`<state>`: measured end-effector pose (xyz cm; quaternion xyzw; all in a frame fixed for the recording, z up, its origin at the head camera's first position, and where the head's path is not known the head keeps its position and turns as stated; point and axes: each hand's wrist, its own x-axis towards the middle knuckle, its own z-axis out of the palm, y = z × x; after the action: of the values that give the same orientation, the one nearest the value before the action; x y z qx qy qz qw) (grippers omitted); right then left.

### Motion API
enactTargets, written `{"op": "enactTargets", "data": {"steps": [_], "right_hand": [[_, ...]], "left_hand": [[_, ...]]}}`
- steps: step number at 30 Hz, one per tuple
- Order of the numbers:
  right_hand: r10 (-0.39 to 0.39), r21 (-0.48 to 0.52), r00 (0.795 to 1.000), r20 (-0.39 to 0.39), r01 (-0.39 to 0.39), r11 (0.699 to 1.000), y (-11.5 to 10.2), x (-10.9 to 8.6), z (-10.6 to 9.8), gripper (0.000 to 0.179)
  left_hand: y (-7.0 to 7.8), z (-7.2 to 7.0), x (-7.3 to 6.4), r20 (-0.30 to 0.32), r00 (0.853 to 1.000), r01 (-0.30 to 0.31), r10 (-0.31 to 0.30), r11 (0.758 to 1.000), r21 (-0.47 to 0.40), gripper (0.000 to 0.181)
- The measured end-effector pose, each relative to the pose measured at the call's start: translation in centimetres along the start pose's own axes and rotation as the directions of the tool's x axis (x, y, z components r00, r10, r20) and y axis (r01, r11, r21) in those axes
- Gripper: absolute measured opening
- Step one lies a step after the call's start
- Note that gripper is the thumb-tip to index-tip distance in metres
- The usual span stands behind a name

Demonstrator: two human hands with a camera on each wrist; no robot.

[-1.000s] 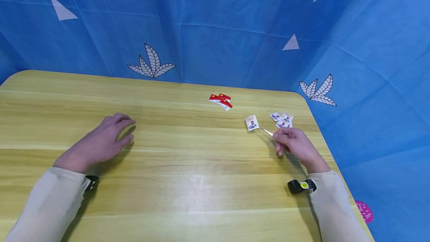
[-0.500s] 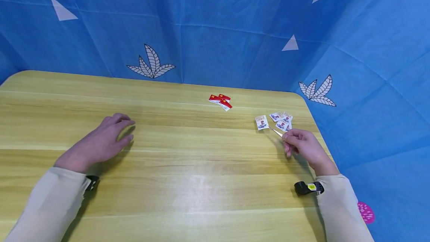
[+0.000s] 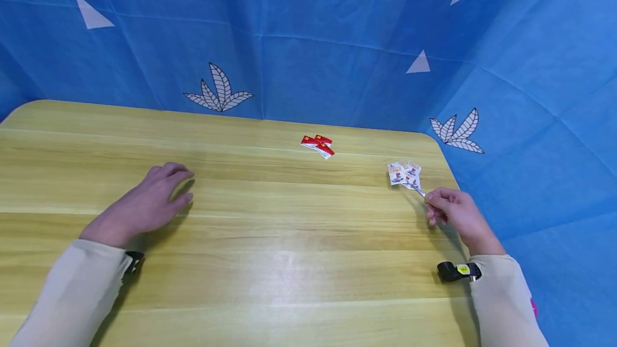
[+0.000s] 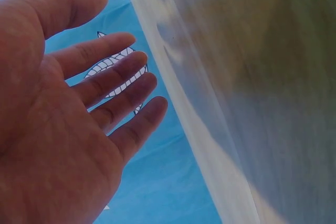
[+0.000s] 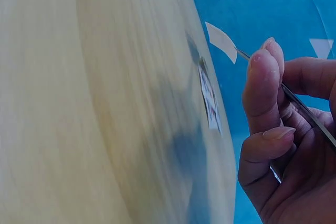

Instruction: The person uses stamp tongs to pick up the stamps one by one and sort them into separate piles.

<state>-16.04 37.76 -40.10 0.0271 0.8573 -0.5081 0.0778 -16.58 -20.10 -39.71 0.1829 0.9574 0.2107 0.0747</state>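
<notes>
Between thumb and fingers, my right hand [image 3: 458, 216] pinches metal tweezers [image 5: 307, 113]. Their tips hold a small stamp [image 3: 397, 175] by its corner; in the right wrist view the stamp [image 5: 221, 42] shows its pale back, raised off the table. Just beneath and behind it in the head view lies a cluster of similar stamps [image 3: 413, 167], partly covered by the held one. Over the left part of the table, my left hand [image 3: 144, 205] hovers with relaxed, slightly bent fingers and holds nothing. In the left wrist view the palm [image 4: 58, 129] is bare.
Several red-and-white stamps [image 3: 324, 149] overlap near the table's back edge. The wooden table [image 3: 270, 261] meets a blue cloth [image 3: 328, 58] behind and on the right. Each wrist wears a black strap, such as the right strap [image 3: 458, 271].
My right hand has moved to the right with the tweezers, carrying the held stamp from left of the cluster to over it. My left hand has stayed in place.
</notes>
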Motion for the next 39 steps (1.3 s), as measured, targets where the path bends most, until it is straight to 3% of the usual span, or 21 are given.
{"op": "enactTargets", "data": {"steps": [18, 24, 31, 39], "right_hand": [[0.088, -0.048, 0.996, -0.015, -0.089, 0.995, 0.8, -0.1, -0.9, 0.034], [0.107, -0.080, 0.991, -0.076, -0.113, 0.990, 0.0, -0.9, -0.8, 0.038], [0.092, -0.205, 0.983, -0.157, -0.124, 0.971, -0.8, -2.3, -0.5, 0.042], [0.144, -0.330, 0.982, -0.122, -0.177, 0.927, -1.0, -3.7, -0.4, 0.037]], "left_hand": [[0.0, 0.0, 0.1, 0.003, 1.000, -0.004, 0.004, 1.000, 0.012, 0.049], [0.0, -0.1, 0.0, 0.003, 1.000, -0.018, 0.018, 1.000, 0.015, 0.048], [0.0, -0.1, -0.2, 0.007, 0.999, -0.032, 0.032, 0.999, 0.020, 0.048], [0.0, 0.0, -0.4, 0.002, 1.000, -0.020, 0.020, 1.000, 0.014, 0.048]]}}
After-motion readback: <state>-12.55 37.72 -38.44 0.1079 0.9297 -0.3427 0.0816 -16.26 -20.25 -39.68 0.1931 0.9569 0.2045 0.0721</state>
